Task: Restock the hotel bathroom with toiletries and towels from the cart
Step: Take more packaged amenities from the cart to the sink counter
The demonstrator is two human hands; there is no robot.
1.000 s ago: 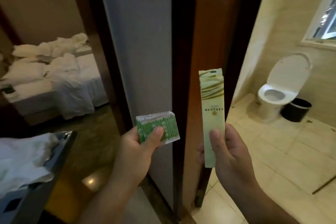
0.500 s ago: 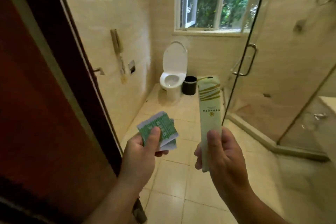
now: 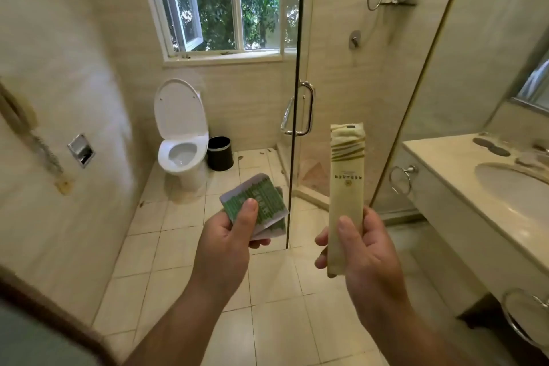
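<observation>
Changing vs 0.5 s ago: camera is further into the bathroom; vanity counter (image 3: 445, 175) and basin (image 3: 517, 187) are now in view at right; both grips are unchanged.
Left hand (image 3: 225, 244): thumb on top, pinching two fanned green-and-white sachets (image 3: 255, 202) above the floor tiles.
Right hand (image 3: 368, 255): fingers curled round the lower part of a long cream packet (image 3: 346, 187), upright, in front of the glass shower door.
Writing: packet has olive stripes, a row of small characters and a round emblem, unreadable; sachet print is blurred.
Materials: crinkled flat wrappers, glossy tile, stone-look counter, chrome door handle (image 3: 306, 108).
</observation>
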